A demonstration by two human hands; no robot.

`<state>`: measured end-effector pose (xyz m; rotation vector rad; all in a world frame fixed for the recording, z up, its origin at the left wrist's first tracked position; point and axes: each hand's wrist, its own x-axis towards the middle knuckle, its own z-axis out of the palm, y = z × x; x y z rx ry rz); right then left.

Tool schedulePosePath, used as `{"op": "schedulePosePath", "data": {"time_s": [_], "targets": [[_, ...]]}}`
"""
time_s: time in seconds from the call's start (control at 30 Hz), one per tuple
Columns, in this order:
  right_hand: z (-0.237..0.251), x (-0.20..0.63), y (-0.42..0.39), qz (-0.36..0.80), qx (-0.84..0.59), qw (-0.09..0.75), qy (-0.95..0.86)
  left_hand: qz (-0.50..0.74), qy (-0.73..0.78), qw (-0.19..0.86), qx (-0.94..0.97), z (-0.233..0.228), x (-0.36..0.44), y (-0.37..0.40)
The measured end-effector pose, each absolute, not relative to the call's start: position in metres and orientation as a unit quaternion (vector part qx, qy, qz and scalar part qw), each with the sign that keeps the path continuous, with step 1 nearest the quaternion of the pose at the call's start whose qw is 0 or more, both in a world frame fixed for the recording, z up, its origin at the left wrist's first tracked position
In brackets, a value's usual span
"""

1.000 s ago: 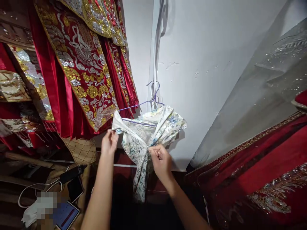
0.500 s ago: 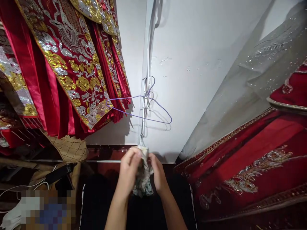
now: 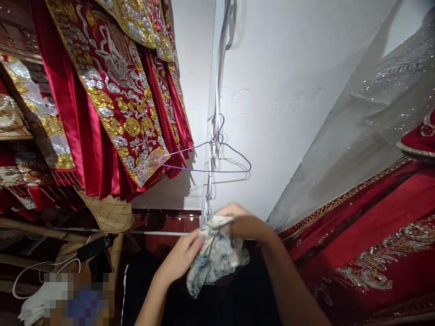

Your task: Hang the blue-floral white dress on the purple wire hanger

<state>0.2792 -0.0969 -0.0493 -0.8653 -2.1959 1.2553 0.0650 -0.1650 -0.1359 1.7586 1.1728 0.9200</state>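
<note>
Both hands bunched up on the floral cloth, low in front of us

Our left hand (image 3: 178, 260) has its fingers clamped on the near side of the floral cloth (image 3: 217, 258), and our right hand (image 3: 243, 222) grips the top edge, fingers curled shut over it (the cloth is wadded between them, its tail drooping down). Just above, a bare purple wire hanger (image 3: 207, 158) hangs on the white wall (image 3: 288, 113), beside red embroidered garments (image 3: 112, 90).
</note>
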Motion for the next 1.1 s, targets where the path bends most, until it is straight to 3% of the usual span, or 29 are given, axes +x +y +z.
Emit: {"op": "schedulePosePath", "data": {"time_s": [0.13, 0.2, 0.33, 0.53, 0.83, 1.1], "targets": [[-0.018, 0.288, -0.029, 0.284, -0.350, 0.469, -0.760, 0.237, 0.519, 0.340, 0.748, -0.147, 0.041, -0.166], [-0.023, 0.283, 0.004, 0.264, -0.369, 0.516, -0.727, 0.224, 0.546, 0.286, 0.755, -0.139, 0.026, -0.162], [-0.064, 0.272, 0.040, 0.308, -0.409, 0.489, -0.707, 0.189, 0.580, 0.199, 0.767, -0.113, -0.004, -0.147], [-0.089, 0.314, 0.009, 0.276, -0.400, 0.522, -0.701, 0.089, 0.585, 0.165, 0.789, -0.091, -0.040, -0.109], [-0.077, 0.341, -0.021, 0.255, -0.391, 0.546, -0.696, 0.317, 0.456, -0.027, 0.831, 0.004, 0.010, -0.042], [-0.097, 0.305, -0.038, 0.322, -0.356, 0.562, -0.673, 0.395, 0.399, 0.026, 0.827, 0.007, 0.036, 0.010]]}}
